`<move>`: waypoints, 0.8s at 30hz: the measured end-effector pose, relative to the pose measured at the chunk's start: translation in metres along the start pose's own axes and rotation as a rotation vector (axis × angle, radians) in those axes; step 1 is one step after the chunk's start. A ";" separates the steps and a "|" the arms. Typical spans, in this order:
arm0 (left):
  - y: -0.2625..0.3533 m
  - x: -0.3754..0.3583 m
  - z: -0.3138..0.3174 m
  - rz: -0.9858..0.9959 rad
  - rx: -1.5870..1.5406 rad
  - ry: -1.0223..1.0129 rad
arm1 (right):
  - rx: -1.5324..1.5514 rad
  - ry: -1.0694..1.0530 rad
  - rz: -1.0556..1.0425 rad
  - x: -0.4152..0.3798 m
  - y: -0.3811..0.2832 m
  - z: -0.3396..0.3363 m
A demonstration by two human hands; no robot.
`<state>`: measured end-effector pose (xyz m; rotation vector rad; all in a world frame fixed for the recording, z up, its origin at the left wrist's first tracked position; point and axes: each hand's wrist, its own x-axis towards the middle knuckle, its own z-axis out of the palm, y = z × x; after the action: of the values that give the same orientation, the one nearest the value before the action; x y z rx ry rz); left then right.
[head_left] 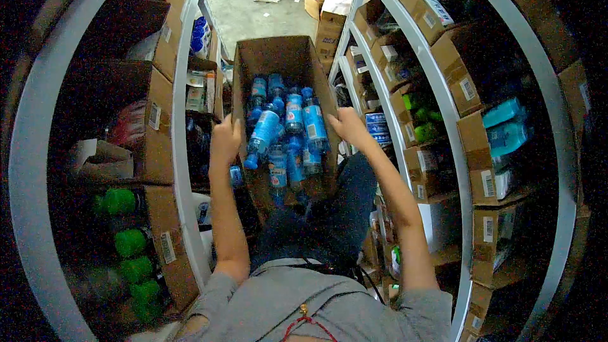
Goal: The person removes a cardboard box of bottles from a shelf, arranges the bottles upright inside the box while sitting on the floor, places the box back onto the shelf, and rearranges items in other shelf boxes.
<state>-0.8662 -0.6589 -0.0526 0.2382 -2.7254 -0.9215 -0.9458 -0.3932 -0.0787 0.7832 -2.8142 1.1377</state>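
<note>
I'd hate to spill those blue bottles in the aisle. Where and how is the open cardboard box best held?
Probably by its two long side walls, one hand from each side, as the left hand and right hand grip now. The cardboard box is long, narrow and open-topped, loaded with blue bottles, so opposing side grips should keep it level.

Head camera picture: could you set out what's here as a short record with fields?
Place: aisle between shelves stacked with cartons
Held thing: open cardboard box
Contents: blue bottles lying loose
Left hand: grips the box's left wall
Right hand: grips the box's right wall
Left shelf: green caps in a carton
Floor beyond: bags and cartons
</note>
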 end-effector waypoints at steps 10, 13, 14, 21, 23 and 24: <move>-0.021 0.071 -0.004 0.020 0.195 0.122 | -0.035 -0.002 -0.125 0.091 0.012 0.008; -0.026 0.095 0.001 -0.006 0.108 0.111 | 0.074 -0.011 -0.109 0.109 0.016 0.013; -0.030 0.105 0.005 -0.007 0.106 0.131 | 0.056 -0.002 -0.138 0.118 0.018 0.012; -0.090 0.177 0.077 -0.063 0.153 0.027 | 0.053 -0.082 -0.216 0.214 0.102 0.059; -0.085 0.190 0.098 -0.178 0.037 0.004 | 0.063 -0.184 -0.167 0.232 0.135 0.071; -0.088 0.203 0.109 -0.207 -0.015 -0.026 | 0.066 -0.184 -0.190 0.247 0.155 0.078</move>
<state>-1.0854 -0.7129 -0.1525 0.5178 -2.7545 -1.0039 -1.2183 -0.4595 -0.1907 1.1896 -2.7782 1.1891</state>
